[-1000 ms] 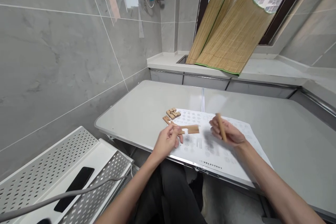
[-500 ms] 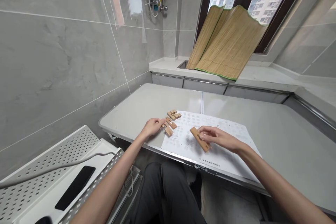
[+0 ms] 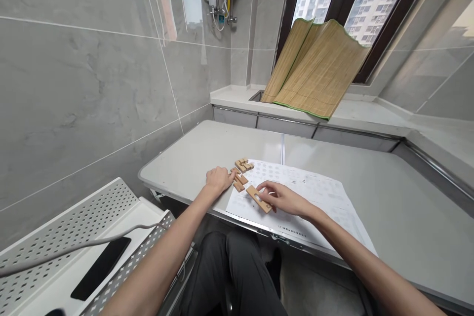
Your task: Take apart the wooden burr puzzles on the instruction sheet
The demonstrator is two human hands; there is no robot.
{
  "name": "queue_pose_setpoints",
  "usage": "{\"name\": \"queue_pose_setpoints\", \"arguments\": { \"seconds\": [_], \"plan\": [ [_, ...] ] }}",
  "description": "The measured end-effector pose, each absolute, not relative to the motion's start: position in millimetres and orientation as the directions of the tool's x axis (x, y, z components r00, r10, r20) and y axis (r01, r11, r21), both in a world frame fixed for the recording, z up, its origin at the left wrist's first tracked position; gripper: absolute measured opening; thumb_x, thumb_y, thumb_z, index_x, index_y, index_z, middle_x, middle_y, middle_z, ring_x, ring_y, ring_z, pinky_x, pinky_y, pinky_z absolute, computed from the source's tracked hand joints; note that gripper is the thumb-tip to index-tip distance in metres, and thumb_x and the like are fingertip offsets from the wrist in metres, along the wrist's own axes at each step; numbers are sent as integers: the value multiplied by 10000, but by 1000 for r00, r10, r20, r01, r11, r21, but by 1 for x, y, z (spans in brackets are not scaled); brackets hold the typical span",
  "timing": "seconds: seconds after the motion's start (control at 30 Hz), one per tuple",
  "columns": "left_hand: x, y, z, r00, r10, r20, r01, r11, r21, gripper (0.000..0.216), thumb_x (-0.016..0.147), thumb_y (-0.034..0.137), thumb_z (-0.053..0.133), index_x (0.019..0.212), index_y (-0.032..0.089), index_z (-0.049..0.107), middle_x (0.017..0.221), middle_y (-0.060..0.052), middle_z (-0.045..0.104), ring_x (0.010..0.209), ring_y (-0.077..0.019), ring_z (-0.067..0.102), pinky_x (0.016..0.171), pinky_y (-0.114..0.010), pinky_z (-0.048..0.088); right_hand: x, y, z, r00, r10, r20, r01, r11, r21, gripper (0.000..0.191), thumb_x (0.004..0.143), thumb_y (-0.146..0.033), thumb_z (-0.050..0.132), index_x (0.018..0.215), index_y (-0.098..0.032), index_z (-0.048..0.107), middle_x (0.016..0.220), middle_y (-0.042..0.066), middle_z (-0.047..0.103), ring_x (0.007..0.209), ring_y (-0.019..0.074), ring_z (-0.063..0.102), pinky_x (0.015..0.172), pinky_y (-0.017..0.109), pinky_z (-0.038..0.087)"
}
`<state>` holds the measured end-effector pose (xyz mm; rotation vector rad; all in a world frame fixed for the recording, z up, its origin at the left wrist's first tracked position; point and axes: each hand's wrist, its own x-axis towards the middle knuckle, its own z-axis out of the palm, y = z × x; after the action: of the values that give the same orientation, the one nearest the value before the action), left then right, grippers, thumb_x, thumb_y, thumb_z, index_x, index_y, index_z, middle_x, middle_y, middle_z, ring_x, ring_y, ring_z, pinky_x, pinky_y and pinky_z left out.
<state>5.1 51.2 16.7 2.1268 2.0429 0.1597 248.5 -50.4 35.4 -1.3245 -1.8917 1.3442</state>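
Wooden notched bar (image 3: 258, 199), seemingly light and rigid, lay on the printed sheet (image 3: 314, 197), pinched by the right hand (image 3: 283, 198); the left hand (image 3: 219, 179) rested curled beside the sheet.

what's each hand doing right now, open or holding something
Left hand: loosely curled, resting on the table by small notched wooden pieces; grip cannot be told.
Right hand: fingers pinching a flat wooden piece on the printed sheet.
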Motion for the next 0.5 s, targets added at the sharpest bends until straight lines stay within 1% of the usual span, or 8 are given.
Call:
{"name": "queue_pose_setpoints", "arguments": {
  "seconds": [0.13,0.2,0.27,0.33,0.4,0.5],
  "plan": [
    [-5,45,14,53,999,5,985,-53,166,724,1022,656,333,1017,99,796,1060,-265,763,1091,-400,722,947,-463,506,219,-43,25,-399,908,-126,508,105,-855,278,995,-466,592,1096,-212,647,744,-15,655,603,175,607,643,304,472],
    [-14,42,11,37,998,46,985,-44,164,678,1049,596,302,1041,115,779,1050,-247,766,1067,-383,728,922,-448,504,200,-42,22,-374,924,-74,572,167,-803,197,1000,-387,592,1072,-210,645,804,8,697,667,192,649,676,304,470],
    [-25,38,8,20,996,83,984,-34,173,573,1061,516,325,1043,146,762,1027,-214,772,1032,-354,736,889,-414,499,181,-41,19,-355,935,6,665,257,-702,122,1002,-316,593,1054,-215,638,913,42,740,804,225,695,715,303,459],
    [-33,34,4,7,994,113,982,-28,188,483,1057,463,362,1003,180,750,974,-175,776,977,-325,743,845,-378,488,163,-42,16,-355,932,77,756,335,-563,99,1021,-277,560,1067,-224,629,993,65,758,903,256,713,709,305,440],
    [-39,32,1,0,991,137,978,-29,207,439,1050,445,386,952,203,739,919,-145,774,928,-307,745,805,-354,473,149,-44,11,-352,928,123,816,369,-444,127,1046,-260,507,1095,-230,619,1034,78,759,904,267,719,672,307,425],
    [-42,30,-4,-3,987,161,971,-36,235,414,1040,439,407,901,215,726,873,-120,770,883,-292,739,766,-335,450,138,-47,2,-324,922,211,871,378,-313,180,1068,-263,443,1126,-226,610,1098,113,737,885,273,712,622,314,426]
  ]
}}
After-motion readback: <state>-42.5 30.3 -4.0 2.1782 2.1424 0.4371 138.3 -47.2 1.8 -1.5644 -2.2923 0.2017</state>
